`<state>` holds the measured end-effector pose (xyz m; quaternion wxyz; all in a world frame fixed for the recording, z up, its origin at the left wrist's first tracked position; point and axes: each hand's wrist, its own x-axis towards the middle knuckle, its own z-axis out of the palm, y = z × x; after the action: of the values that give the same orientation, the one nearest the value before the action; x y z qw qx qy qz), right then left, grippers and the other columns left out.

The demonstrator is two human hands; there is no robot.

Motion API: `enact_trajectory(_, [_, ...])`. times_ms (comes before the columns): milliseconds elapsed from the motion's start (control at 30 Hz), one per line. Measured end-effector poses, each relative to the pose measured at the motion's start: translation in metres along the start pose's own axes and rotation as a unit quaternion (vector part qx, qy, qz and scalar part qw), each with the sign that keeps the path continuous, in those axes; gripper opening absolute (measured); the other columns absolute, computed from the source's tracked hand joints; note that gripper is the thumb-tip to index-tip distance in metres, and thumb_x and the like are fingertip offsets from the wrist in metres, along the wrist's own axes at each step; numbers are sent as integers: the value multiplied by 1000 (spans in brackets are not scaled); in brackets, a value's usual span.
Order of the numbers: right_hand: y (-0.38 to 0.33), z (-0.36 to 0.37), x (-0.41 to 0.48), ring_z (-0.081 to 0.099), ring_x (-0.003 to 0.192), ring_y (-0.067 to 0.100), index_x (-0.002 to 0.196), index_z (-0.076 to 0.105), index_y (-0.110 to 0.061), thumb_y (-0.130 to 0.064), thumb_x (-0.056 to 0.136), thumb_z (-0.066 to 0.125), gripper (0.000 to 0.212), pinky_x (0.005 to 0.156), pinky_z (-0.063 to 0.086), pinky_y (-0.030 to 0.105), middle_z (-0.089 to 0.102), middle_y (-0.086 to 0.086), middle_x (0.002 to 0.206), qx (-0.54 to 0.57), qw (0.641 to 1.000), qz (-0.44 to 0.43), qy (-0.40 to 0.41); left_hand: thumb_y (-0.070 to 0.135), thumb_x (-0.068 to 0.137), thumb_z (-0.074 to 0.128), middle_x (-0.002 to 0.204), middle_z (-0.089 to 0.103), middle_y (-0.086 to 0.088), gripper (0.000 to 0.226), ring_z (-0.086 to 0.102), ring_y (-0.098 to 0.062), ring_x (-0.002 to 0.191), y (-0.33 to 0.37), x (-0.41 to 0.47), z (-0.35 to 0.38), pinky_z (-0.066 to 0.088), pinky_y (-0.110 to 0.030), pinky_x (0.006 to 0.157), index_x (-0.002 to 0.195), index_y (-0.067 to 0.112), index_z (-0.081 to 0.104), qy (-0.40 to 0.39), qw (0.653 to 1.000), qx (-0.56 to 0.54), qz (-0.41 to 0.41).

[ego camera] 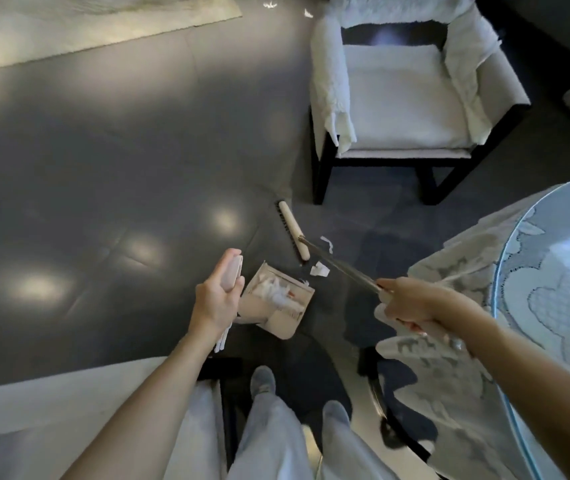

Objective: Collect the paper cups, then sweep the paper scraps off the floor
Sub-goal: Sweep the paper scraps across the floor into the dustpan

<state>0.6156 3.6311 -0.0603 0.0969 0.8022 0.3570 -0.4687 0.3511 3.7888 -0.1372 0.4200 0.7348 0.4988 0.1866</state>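
Note:
My left hand (215, 299) grips the upright pale handle of a beige dustpan (282, 308) that stands on the dark floor and holds white paper scraps. My right hand (406, 301) grips the metal shaft of a broom (339, 266). Its cream head (294, 235) with dark bristles rests on the floor beyond the dustpan. Loose white scraps (320, 270) lie on the floor between the broom head and the dustpan, with another scrap (328, 243) by the shaft. More scraps (306, 12) lie far off by the rug. No paper cups are in view.
A white cushioned armchair (405, 95) on dark legs stands beyond the broom. A round table with a lace cloth (533, 271) fills the right side. A pale rug (86, 26) lies at the top left. My legs and feet (264, 381) are below.

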Motion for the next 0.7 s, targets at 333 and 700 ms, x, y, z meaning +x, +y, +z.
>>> enact_trajectory(333, [-19, -10, 60, 55, 62, 12, 146, 31, -15, -8, 88, 54, 63, 37, 37, 18, 55, 2, 80, 75, 987, 131, 45, 15, 91, 61, 100, 68, -19, 47, 64, -26, 88, -21, 105, -36, 50, -30, 76, 125, 47, 54, -144, 987, 46, 48])
enact_trajectory(700, [-63, 54, 68, 60, 100, 22, 142, 37, -5, -14, 94, 49, 50, 81, 46, 27, 59, 6, 117, 30, 995, 77, -59, 28, 84, 57, 51, 55, 15, 48, 45, -3, 35, -16, 146, -24, 40, -9, 42, 106, 70, 51, -136, 989, -15, 52])
